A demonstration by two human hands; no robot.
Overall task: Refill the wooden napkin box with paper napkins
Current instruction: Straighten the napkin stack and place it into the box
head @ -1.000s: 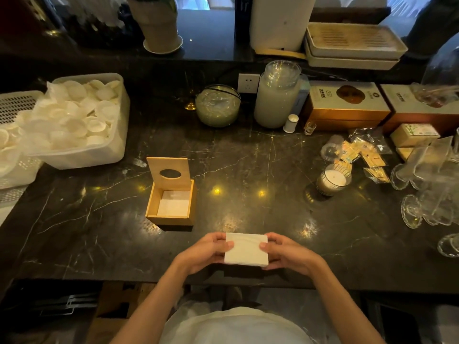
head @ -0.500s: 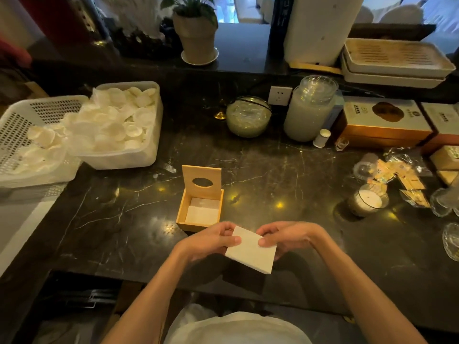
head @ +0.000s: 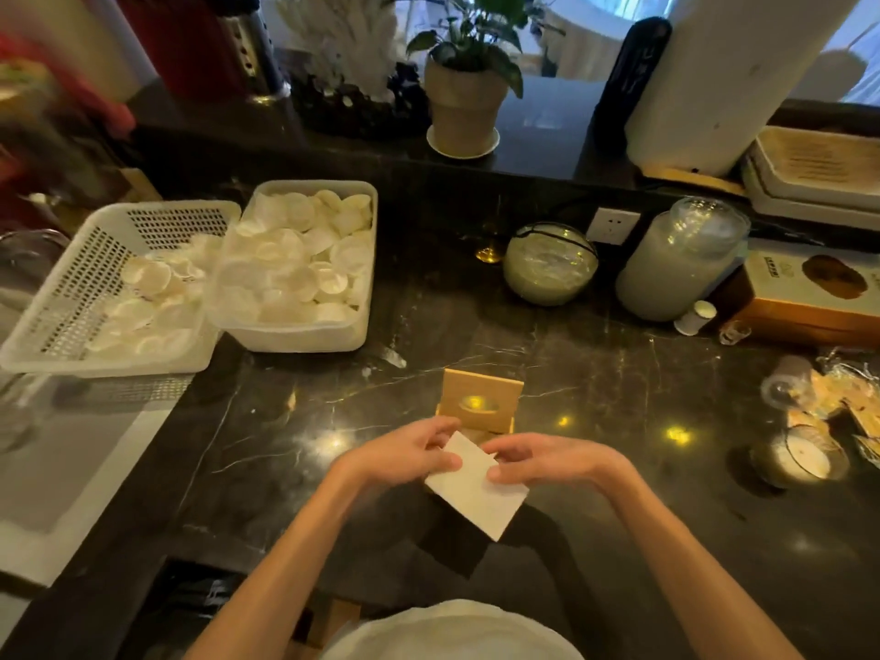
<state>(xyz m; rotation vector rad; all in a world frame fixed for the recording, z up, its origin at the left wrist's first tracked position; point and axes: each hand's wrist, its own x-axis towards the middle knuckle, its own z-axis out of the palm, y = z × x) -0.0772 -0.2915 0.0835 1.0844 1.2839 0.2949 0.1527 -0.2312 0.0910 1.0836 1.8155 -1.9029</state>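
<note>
A white stack of paper napkins [head: 476, 493] is held tilted between both hands, its far corner over the near edge of the wooden napkin box [head: 481, 402]. My left hand [head: 405, 452] grips the stack's left side. My right hand [head: 543, 459] grips its right side. The box stands on the dark marble counter [head: 285, 469] with its lid, which has an oval hole, raised upright at the back. My hands and the stack hide the box's inside.
Two white bins of pale round discs [head: 295, 264] [head: 119, 288] sit at the left. A glass bowl [head: 550, 262], a tall jar [head: 681, 259] and orange boxes [head: 809, 297] line the back right. A candle glass [head: 800, 457] and sachets [head: 838, 397] lie at right.
Both hands have carried the napkin stack forward from the counter's near edge to the box, tilting it. The stack now covers the box's opening.
</note>
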